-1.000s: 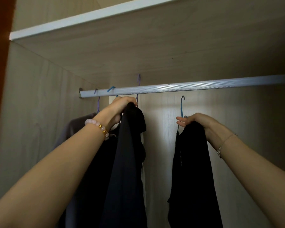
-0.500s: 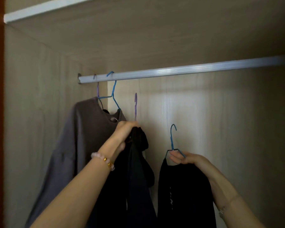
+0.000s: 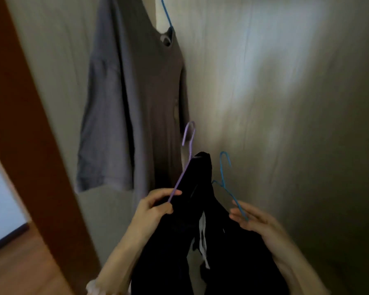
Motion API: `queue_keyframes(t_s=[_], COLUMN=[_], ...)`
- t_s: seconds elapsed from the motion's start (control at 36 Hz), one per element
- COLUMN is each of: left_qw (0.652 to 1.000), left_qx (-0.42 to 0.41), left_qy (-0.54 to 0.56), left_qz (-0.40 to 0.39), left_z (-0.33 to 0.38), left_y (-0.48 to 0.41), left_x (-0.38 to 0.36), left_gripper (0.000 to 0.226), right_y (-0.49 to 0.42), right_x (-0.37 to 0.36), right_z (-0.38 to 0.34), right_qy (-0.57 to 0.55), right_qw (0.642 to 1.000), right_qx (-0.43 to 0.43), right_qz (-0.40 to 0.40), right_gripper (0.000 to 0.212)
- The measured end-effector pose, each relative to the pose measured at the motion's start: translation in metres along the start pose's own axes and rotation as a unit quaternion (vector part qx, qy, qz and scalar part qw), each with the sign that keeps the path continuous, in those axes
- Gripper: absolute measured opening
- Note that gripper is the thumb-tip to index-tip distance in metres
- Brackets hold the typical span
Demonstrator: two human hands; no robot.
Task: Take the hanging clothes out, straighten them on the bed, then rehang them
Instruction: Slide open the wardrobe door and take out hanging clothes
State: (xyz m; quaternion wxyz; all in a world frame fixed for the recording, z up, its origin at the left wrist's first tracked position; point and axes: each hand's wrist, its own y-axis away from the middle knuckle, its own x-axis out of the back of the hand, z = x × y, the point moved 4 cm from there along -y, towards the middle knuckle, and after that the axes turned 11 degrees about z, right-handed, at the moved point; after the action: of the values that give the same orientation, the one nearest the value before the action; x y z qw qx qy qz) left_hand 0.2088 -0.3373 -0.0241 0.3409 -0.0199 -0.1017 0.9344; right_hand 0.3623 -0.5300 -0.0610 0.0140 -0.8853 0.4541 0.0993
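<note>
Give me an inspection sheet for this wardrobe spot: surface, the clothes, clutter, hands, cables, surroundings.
Surface: nothing seen.
Job's things: black clothes on a purple hanger and a blue hanger, both hooks free in the air; grey top hanging on an upper blue hanger, its hook cut off by the picture's edge.
Clutter: nothing seen.
Hands: left hand grips the purple hanger; right hand holds the blue hanger.
Cables: nothing seen.
Surroundings: pale wardrobe wall, brown door frame, wooden floor; the picture is blurred.
</note>
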Motion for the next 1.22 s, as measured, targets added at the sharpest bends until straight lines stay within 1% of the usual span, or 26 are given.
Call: queue_keyframes(t_s=[0.03,0.06,0.11,0.17,0.25,0.33,0.42,0.5,0.58,0.75,0.86,0.94,0.97,1.06,1.14,1.22], left_qw=[1.000,0.999,0.997,0.993,0.981,0.966,0.945,0.922,0.904,0.865,0.831,0.804,0.796,0.778,0.765,0.755], left_qx=[0.011,0.023,0.047,0.088,0.153,0.176,0.180,0.199,0.196,0.178,0.155,0.145,0.143,0.143,0.141,0.134], left_qy=[-0.003,-0.004,-0.002,0.004,0.044,0.060,0.032,0.041,0.041,0.050,0.074,0.089,0.088,0.081,0.074,0.072], left_qz=[0.016,0.030,0.057,0.078,0.115,0.180,0.272,0.329,0.376,0.466,0.529,0.569,0.581,0.606,0.624,0.638], left_z=[-0.011,-0.020,-0.036,-0.052,-0.072,-0.076,-0.073,-0.061,-0.048,-0.035,-0.031,-0.033,-0.034,-0.033,-0.027,-0.018], left_y=[0.013,0.027,0.056,0.088,0.139,0.185,0.225,0.260,0.287,0.331,0.355,0.368,0.370,0.373,0.373,0.371], left_x=[0.004,0.008,0.015,0.022,0.035,0.051,0.075,0.099,0.123,0.168,0.206,0.239,0.250,0.282,0.314,0.341], left_gripper=[0.038,0.036,0.030,0.026,0.026,0.023,0.024,0.020,0.017,0.026,0.019,0.028,0.029,0.022,0.015,0.015], right_y=[0.007,0.015,0.030,0.044,0.061,0.079,0.096,0.109,0.117,0.133,0.147,0.155,0.157,0.162,0.169,0.176], right_x=[0.004,0.008,0.015,0.016,0.012,-0.004,-0.028,-0.059,-0.090,-0.161,-0.221,-0.270,-0.287,-0.340,-0.391,-0.438], right_z=[0.010,0.021,0.037,0.049,0.069,0.082,0.091,0.091,0.090,0.099,0.111,0.124,0.127,0.135,0.136,0.134], right_qy=[0.033,0.066,0.110,0.142,0.182,0.199,0.217,0.225,0.221,0.206,0.198,0.202,0.204,0.203,0.193,0.180], right_qw=[0.999,0.998,0.994,0.988,0.977,0.962,0.943,0.927,0.913,0.890,0.871,0.856,0.850,0.830,0.814,0.799], right_qx=[-0.010,-0.020,-0.021,-0.023,-0.036,-0.058,-0.074,-0.063,-0.052,-0.023,0.000,0.024,0.031,0.049,0.066,0.082], right_qz=[0.002,-0.005,-0.020,-0.051,-0.104,-0.177,-0.241,-0.295,-0.340,-0.407,-0.450,-0.475,-0.485,-0.518,-0.544,-0.567], right_gripper=[0.042,0.048,0.053,0.055,0.058,0.057,0.055,0.055,0.055,0.053,0.046,0.041,0.038,0.033,0.034,0.035])
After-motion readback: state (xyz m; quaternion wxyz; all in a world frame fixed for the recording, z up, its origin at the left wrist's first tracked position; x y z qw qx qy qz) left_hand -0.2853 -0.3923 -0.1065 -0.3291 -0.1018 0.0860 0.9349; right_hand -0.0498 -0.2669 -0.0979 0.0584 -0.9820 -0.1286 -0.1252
